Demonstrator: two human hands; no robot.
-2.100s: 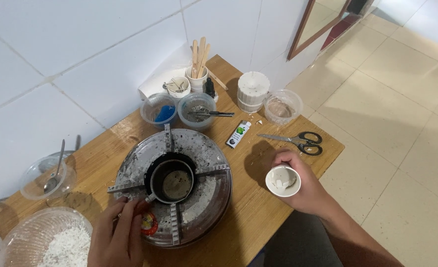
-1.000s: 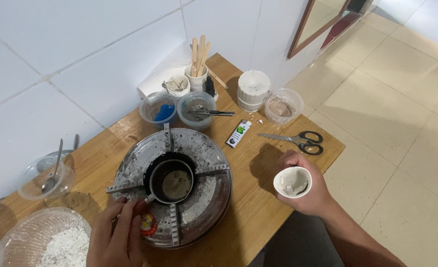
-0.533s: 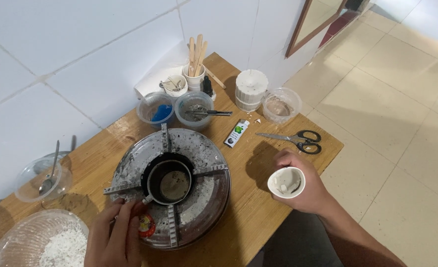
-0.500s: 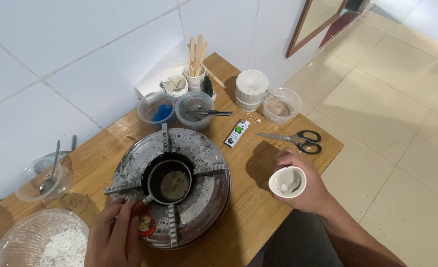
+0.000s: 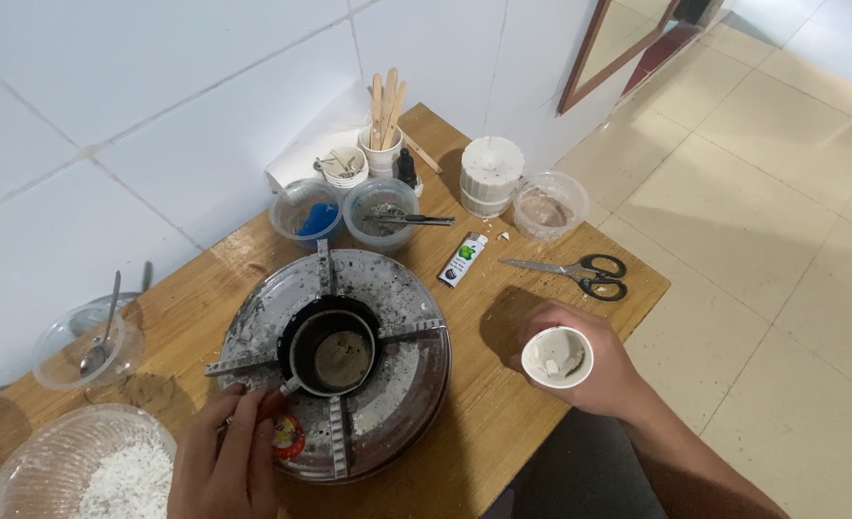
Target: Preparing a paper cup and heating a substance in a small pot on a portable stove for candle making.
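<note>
Upright, right hand (image 5: 594,370) around cup (image 5: 557,357)

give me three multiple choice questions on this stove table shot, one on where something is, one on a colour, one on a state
1. Where do the scissors lie?
A. on the table by its right edge
B. inside the small pot
C. in the cup of wooden sticks

2. What colour is the stuff in the clear bowl behind the stove?
A. red
B. blue
C. yellow

3. What is the right hand doing?
A. lying flat on the table
B. gripping the scissors
C. holding a small white cup upright

Answers:
1. A, the scissors rest on the wooden table near its right edge.
2. B, blue material shows inside that bowl.
3. C, the right hand wraps the small white cup, its mouth facing up, while the left hand sits at the handle of the small pot on the stove.
</note>
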